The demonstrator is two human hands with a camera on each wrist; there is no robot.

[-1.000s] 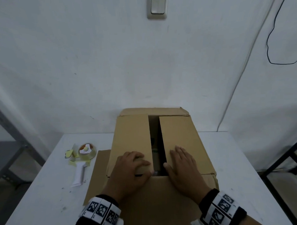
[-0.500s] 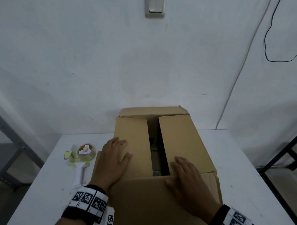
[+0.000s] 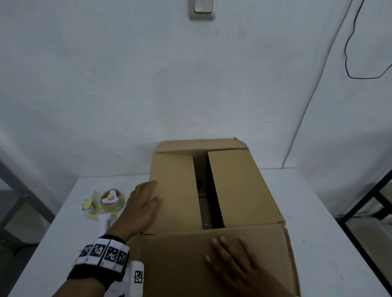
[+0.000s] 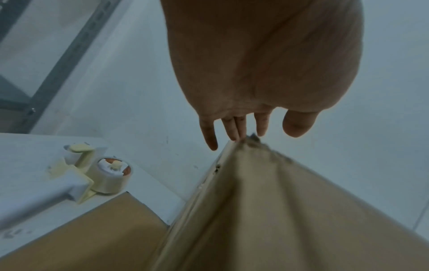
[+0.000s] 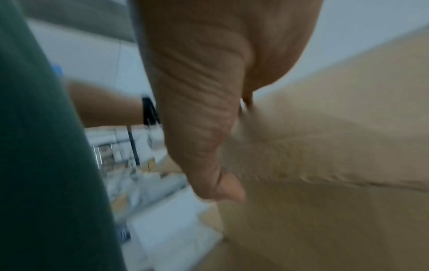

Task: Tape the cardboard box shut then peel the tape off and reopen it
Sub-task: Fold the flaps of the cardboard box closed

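— What stands behind the worktop (image 3: 321, 201)?
— A pale wall (image 3: 99, 85) with a light switch (image 3: 201, 5) high up, and a black cable (image 3: 353, 45) looping at the right beside a white cord (image 3: 311, 100).
— And at the sides?
— A grey metal frame (image 3: 11, 177) on the left — a black one (image 3: 370, 200) on the right.

Head view looks down on the box (image 3: 214, 192); both close wrist views share it.
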